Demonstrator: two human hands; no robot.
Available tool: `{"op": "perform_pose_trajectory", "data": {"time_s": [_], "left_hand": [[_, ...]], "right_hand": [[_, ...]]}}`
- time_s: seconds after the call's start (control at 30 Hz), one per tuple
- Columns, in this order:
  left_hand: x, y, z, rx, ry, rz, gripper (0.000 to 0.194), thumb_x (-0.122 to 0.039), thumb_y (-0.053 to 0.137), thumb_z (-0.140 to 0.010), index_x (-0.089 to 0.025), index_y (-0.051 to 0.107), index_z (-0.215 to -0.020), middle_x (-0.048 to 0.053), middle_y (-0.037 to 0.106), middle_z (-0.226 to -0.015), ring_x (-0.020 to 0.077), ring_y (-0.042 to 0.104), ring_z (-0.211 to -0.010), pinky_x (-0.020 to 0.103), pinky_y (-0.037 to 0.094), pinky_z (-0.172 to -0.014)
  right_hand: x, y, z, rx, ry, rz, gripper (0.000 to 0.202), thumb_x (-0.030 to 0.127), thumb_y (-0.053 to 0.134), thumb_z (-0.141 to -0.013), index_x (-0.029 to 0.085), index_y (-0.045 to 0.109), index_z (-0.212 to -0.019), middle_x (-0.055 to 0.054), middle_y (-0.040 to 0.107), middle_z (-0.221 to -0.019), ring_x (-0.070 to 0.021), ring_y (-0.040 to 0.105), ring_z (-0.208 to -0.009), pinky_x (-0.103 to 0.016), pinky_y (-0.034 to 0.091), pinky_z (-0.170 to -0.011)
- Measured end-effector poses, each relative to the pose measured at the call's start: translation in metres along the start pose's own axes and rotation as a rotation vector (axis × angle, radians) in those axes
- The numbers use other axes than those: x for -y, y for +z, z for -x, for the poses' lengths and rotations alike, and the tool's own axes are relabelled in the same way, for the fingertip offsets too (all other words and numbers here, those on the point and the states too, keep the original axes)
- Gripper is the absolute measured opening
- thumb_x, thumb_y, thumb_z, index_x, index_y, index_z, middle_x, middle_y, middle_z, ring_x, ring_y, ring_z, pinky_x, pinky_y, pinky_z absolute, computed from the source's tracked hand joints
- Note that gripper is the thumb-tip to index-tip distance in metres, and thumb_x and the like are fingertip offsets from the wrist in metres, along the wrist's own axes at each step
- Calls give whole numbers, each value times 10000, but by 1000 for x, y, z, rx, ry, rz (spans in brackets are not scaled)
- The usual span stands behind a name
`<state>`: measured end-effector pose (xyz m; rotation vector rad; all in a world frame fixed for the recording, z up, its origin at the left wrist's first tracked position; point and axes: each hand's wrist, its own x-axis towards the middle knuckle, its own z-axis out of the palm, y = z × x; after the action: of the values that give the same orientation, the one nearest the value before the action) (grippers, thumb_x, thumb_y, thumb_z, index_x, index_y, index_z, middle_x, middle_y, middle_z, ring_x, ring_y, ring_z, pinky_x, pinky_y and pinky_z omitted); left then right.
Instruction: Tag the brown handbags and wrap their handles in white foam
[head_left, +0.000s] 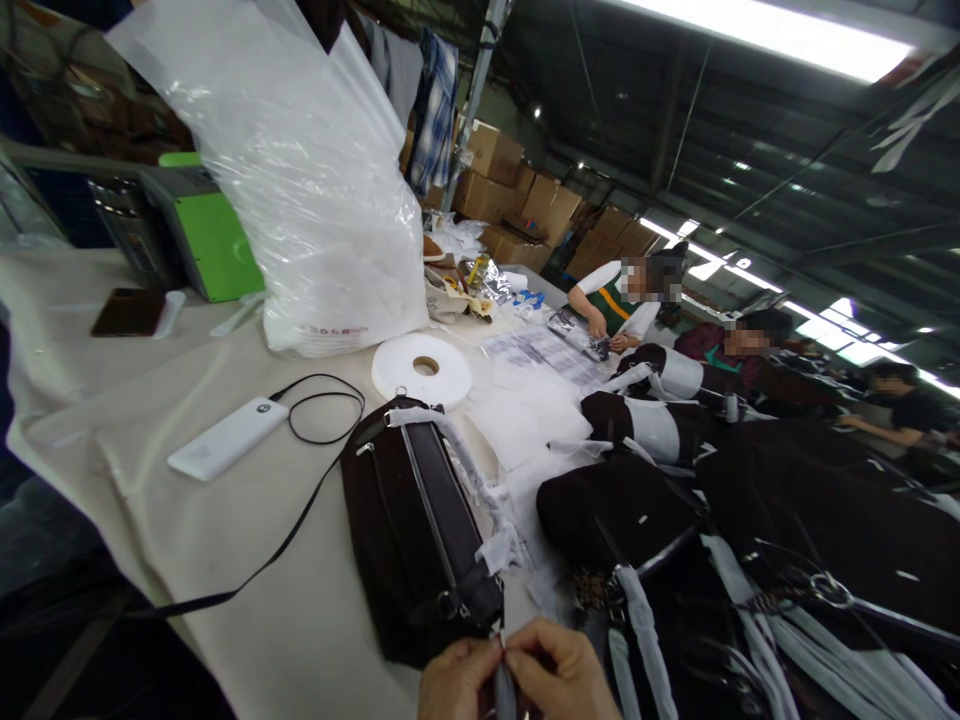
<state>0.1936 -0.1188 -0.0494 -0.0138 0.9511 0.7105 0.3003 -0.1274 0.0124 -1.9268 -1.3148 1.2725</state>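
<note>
A dark brown handbag [420, 520] with a zipper, metal rings and a strap [480, 480] wrapped in white lies tilted on the table before me. My left hand [460, 682] and my right hand [561, 672] meet at its near end, fingertips pinched together. Between them runs a narrow grey strip [505, 692], close to the bag's metal ring; the fingers partly hide it, and I cannot make out how it is fastened. Beyond the bag's far end rests a flat white roll of tape [390, 372] with a brown core.
More dark bags [622, 510] with wrapped straps crowd the right side. A white power bank [229, 438] with a black cable lies left. Behind stand a big plastic sack [330, 220] and a green box [217, 245]. A co-worker [611, 300] handles something across the table.
</note>
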Motion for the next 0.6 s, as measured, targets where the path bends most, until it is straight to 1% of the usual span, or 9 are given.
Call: {"op": "perform_pose_trajectory", "data": {"time_s": [0.03, 0.1, 0.17, 0.23, 0.33, 0.4, 0.47, 0.53, 0.6], "left_hand": [[3, -2, -3, 9, 13, -2, 328, -354, 790, -486, -121, 583, -586, 21, 546, -421, 178, 524, -426, 272, 374, -452], [7, -6, -7, 3, 29, -20, 326, -346, 796, -488, -111, 598, -595, 28, 552, -413, 165, 509, -401, 263, 363, -439], [7, -8, -9, -2, 35, -31, 296, -313, 794, -491, -113, 594, -579, 35, 560, -408, 170, 516, -395, 265, 366, -434], [4, -7, -7, 16, 19, -28, 272, -291, 782, -504, -119, 581, -566, 44, 563, -400, 183, 524, -387, 272, 374, -429], [-4, -3, 0, 59, -54, -13, 225, -261, 741, -550, -116, 579, -606, 53, 568, -410, 205, 552, -409, 277, 390, -435], [-11, 0, 4, 93, -118, -10, 171, -226, 699, -582, -109, 583, -634, 67, 581, -436, 222, 581, -457, 276, 402, -450], [-18, 2, 7, 114, -184, -15, 102, -186, 634, -608, -98, 586, -621, 85, 590, -452, 228, 594, -490, 273, 414, -464], [-24, 6, 10, 97, -244, -32, 82, -157, 563, -623, -86, 587, -588, 100, 595, -463, 217, 593, -487, 273, 431, -484], [-29, 9, 13, 63, -266, -53, 112, -146, 521, -627, -87, 579, -551, 102, 594, -462, 205, 583, -464, 278, 443, -497]], "right_hand": [[4, -1, -1, 32, 37, -82, 155, 289, 550, -697, 162, 597, -622, 39, 496, -438, -99, 470, -404, -194, 341, -405], [8, -2, -4, 27, 40, -177, 128, 268, 587, -653, 159, 580, -586, 46, 495, -421, -96, 471, -396, -194, 343, -404], [9, 0, -7, 15, 20, -211, 115, 244, 607, -625, 162, 566, -556, 45, 512, -420, -100, 494, -399, -193, 355, -407], [7, 2, -9, 35, 26, -239, 112, 238, 618, -610, 164, 562, -548, 50, 511, -399, -105, 503, -378, -193, 359, -391], [6, 2, -13, 64, 42, -283, 111, 234, 633, -586, 164, 560, -539, 55, 503, -364, -109, 495, -339, -195, 356, -367], [7, 1, -15, 67, 48, -299, 112, 228, 635, -564, 164, 554, -520, 54, 505, -359, -108, 489, -329, -196, 356, -361], [9, 1, -16, 59, 55, -295, 110, 222, 627, -543, 165, 544, -499, 55, 499, -355, -102, 476, -318, -195, 352, -355], [11, 0, -17, 51, 60, -274, 97, 207, 614, -526, 167, 536, -484, 58, 492, -351, -98, 467, -316, -193, 348, -353], [10, 1, -17, 36, 66, -243, 82, 182, 602, -514, 168, 533, -472, 57, 495, -352, -96, 468, -326, -188, 344, -358]]}}
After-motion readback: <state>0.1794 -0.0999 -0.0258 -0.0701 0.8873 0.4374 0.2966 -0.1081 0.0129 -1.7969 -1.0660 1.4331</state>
